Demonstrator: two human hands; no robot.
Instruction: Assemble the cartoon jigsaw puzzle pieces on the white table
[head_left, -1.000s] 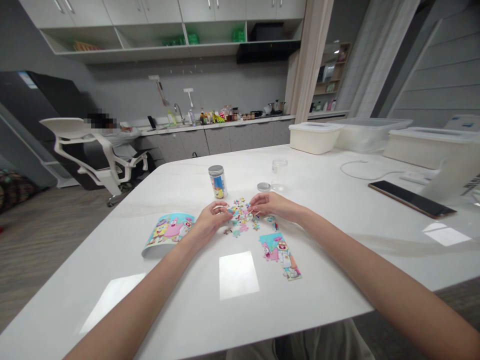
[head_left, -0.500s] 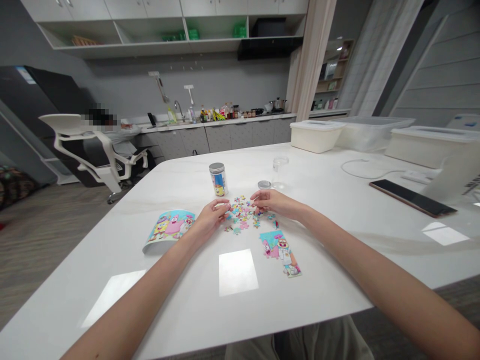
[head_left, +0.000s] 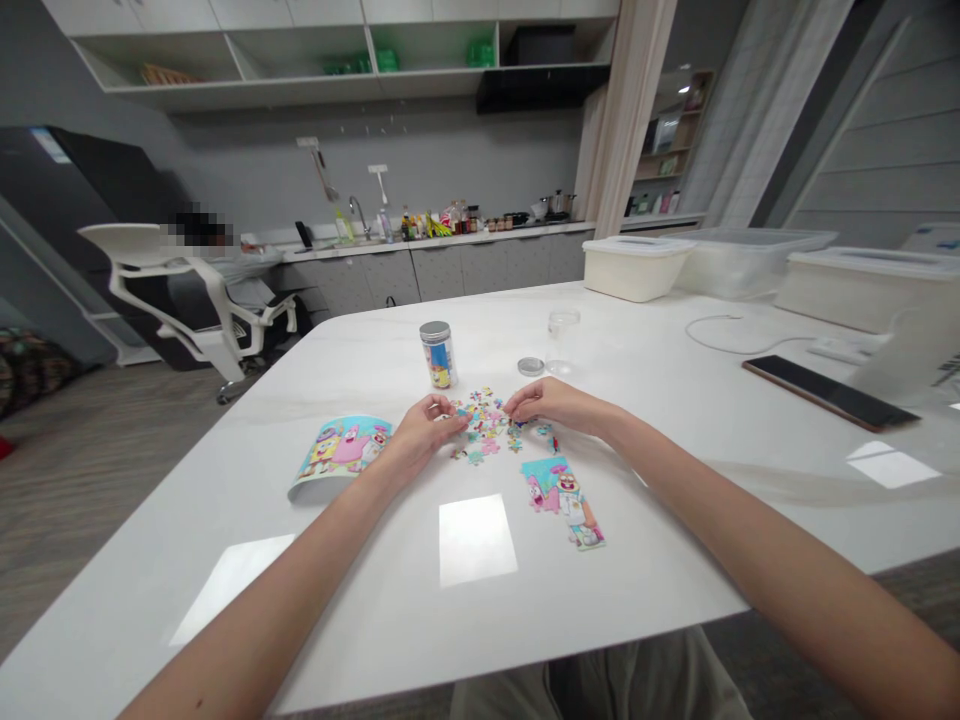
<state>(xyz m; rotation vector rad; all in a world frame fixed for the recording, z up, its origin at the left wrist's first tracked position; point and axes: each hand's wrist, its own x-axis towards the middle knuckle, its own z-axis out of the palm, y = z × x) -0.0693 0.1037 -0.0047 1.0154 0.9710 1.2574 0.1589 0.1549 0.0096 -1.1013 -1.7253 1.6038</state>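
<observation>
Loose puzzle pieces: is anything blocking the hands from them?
Nothing visible: the left hand and right hand are at the sides of the loose puzzle pieces; the lidded jar stands beyond them.

Pink, turquoise, yellow and white mingle across the loose jigsaw pieces (head_left: 489, 424). Turquoise tops the joined puzzle section (head_left: 571, 500), printed with pink and white-coated cartoon figures. Yellow and pink characters pattern the turquoise curled picture sheet (head_left: 341, 450). The tabletop (head_left: 375, 640) is white, the smartphone (head_left: 829, 390) black, brown-edged.
</observation>
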